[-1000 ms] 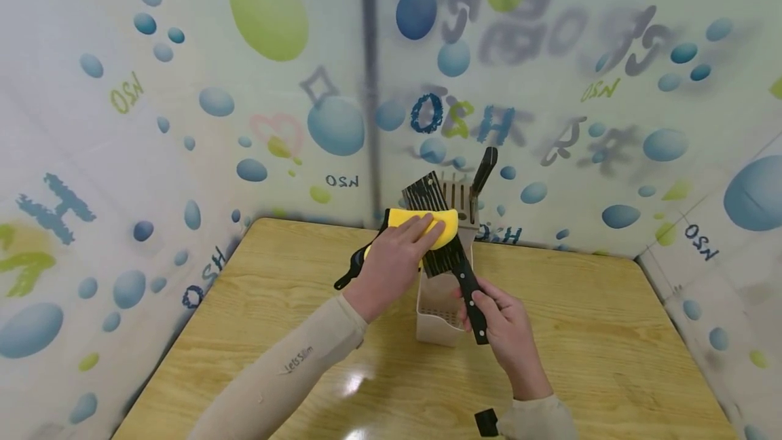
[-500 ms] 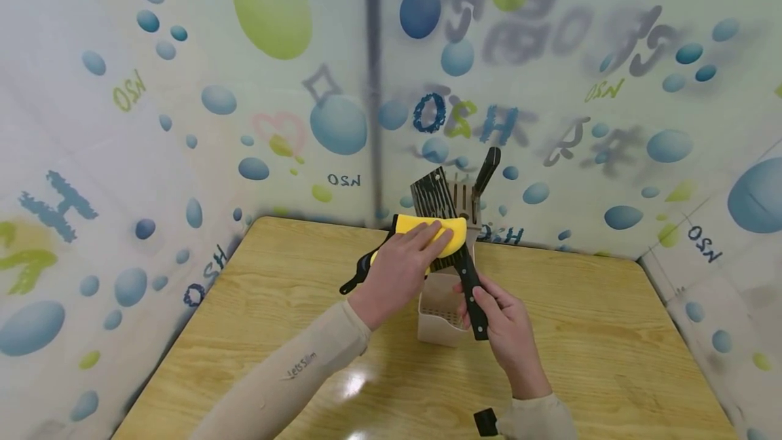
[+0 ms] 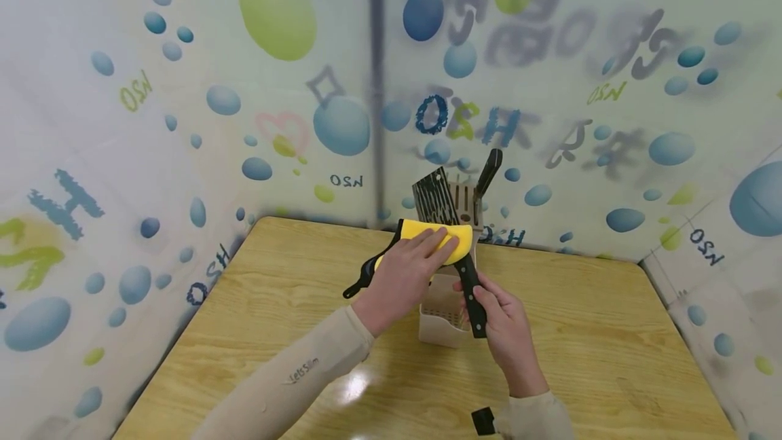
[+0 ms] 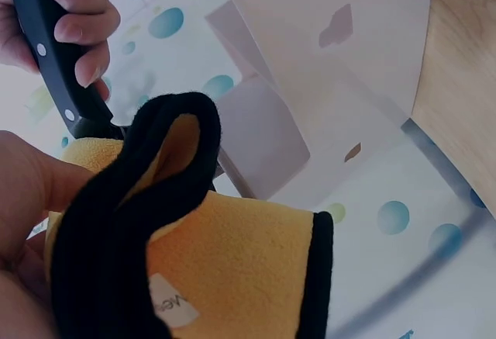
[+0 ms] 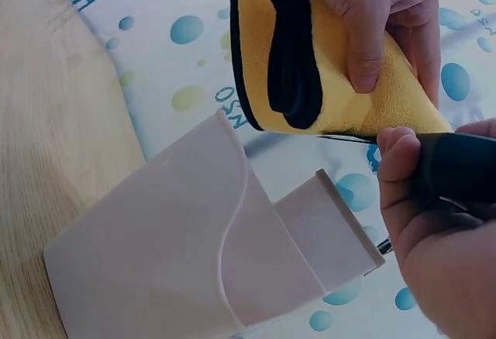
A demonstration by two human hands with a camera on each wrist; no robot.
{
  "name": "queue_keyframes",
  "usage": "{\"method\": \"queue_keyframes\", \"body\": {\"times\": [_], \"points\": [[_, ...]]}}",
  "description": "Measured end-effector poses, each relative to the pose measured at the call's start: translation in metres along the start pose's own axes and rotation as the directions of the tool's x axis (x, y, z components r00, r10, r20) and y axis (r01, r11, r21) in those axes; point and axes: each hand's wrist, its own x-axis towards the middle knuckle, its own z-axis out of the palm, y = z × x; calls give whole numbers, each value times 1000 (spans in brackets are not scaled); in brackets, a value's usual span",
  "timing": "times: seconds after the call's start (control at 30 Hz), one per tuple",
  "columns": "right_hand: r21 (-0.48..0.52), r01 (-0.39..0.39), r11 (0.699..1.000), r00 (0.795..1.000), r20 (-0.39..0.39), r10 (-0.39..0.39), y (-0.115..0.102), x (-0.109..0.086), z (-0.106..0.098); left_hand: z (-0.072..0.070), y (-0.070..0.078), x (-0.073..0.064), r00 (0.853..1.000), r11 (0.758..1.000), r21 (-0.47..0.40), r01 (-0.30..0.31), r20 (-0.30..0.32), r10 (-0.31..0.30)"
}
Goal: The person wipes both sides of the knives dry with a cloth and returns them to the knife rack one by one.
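Note:
My right hand (image 3: 510,328) grips the black riveted handle (image 3: 472,301) of a cleaver, held tilted above the table. The cleaver's broad blade (image 3: 435,197) points up and away, with dark streaks across it. A yellow cloth (image 3: 421,227) with black edging is folded over the blade's lower part, close to the handle. My left hand (image 3: 400,280) holds that cloth around the blade. In the left wrist view the cloth (image 4: 240,254) shows a small white label and a looped black edge. The right wrist view shows the left thumb pressing the cloth (image 5: 333,98); the blade underneath is mostly hidden.
Behind and below the hands, a pale knife holder (image 3: 440,331) stands on the wooden table (image 3: 293,270). Another black-handled knife (image 3: 489,172) sticks up from its slotted rear part (image 3: 462,199). Patterned wall sheets (image 3: 550,87) enclose the table at the back and sides.
My left hand and the cloth have slid down the blade, rightward, toward the handle. More of the blade's far end shows, and its heel is now covered. The right hand keeps its grip nearly in place.

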Motion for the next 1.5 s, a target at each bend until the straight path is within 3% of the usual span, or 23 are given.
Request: {"method": "queue_keyframes", "body": {"times": [0.43, 1.23, 1.5], "points": [[30, -13, 999, 998, -65, 15, -1, 4, 1, 2, 7, -1, 1000, 1000, 23, -2, -4, 2], [-20, -8, 1000, 998, -63, 7, -7, 9, 1, 1, 15, -9, 999, 1000, 10, -7, -37, 8], [-26, 0, 1000, 998, -57, -2, -7, 9, 0, -2, 20, -11, 1000, 1000, -11, -8, -21, 7]]}}
